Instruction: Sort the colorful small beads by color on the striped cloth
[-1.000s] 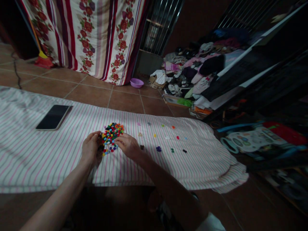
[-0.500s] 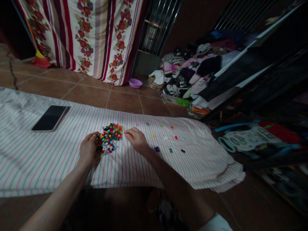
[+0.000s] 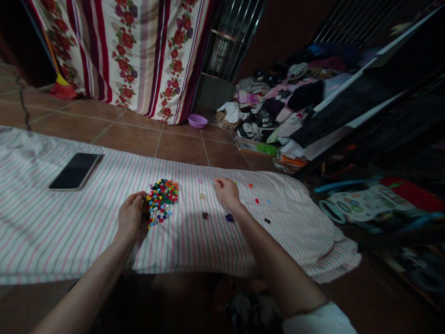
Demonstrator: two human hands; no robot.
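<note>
A heap of small, many-coloured plastic pieces (image 3: pixel 163 199) lies on the striped cloth. My left hand (image 3: pixel 130 215) rests at its left edge, fingers curled together; whatever they hold is too small to make out. To the right of the heap, my right hand (image 3: pixel 227 192) is just above the cloth with thumb and fingertips pinched; any piece in them cannot be made out. Little same-coloured clusters lie around it: pink (image 3: pixel 200 181), beige (image 3: pixel 202 196), brown (image 3: pixel 205 215), dark blue (image 3: pixel 229 217), orange (image 3: pixel 250 185), red (image 3: pixel 257 201) and black (image 3: pixel 267 221). My right hand and forearm cover others.
A phone (image 3: pixel 75 171) lies on the striped cloth (image 3: pixel 86 232) at left. Beyond, on the tiled floor, are a purple basin (image 3: pixel 197 121), a broom (image 3: pixel 63 88) and a pile of clothes (image 3: pixel 274 97). A floral curtain (image 3: pixel 142 55) hangs behind.
My right hand has moved right, from beside the heap to among the small clusters, uncovering the beige and brown ones. My left hand stays at the heap's left edge.
</note>
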